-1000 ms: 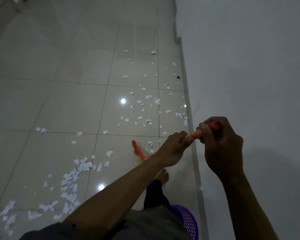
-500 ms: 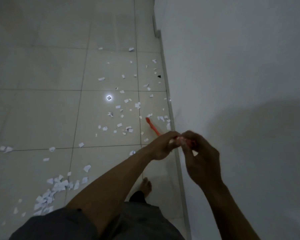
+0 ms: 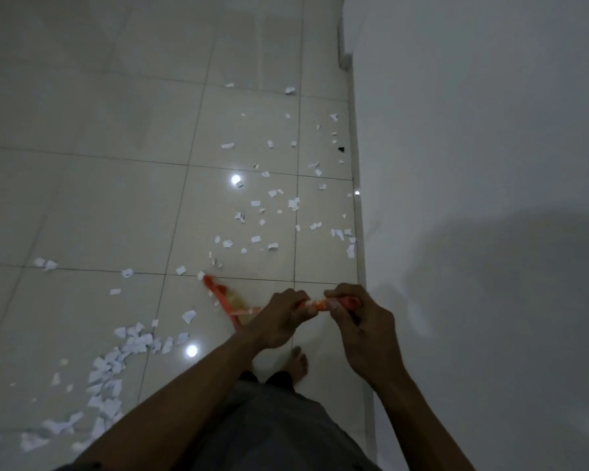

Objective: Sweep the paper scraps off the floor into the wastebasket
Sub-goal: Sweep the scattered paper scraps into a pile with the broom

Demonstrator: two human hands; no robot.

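Note:
An orange broom [image 3: 225,300] reaches down to the tiled floor, its head blurred near a tile joint. My left hand [image 3: 279,317] grips its handle lower down, and my right hand [image 3: 357,321] grips the handle's top end. White paper scraps [image 3: 272,205] lie scattered over the tiles ahead. A denser trail of paper scraps [image 3: 116,365] runs along the lower left. The wastebasket is out of view.
A white wall [image 3: 473,164] with a skirting strip [image 3: 359,232] runs along the right side. My bare foot [image 3: 298,362] stands just below my hands. Bright light spots reflect on the glossy tiles.
The broom head has swung left across the floor, from near the wall toward the middle tiles. The view has shifted, and the purple basket seen a second ago is gone from view.

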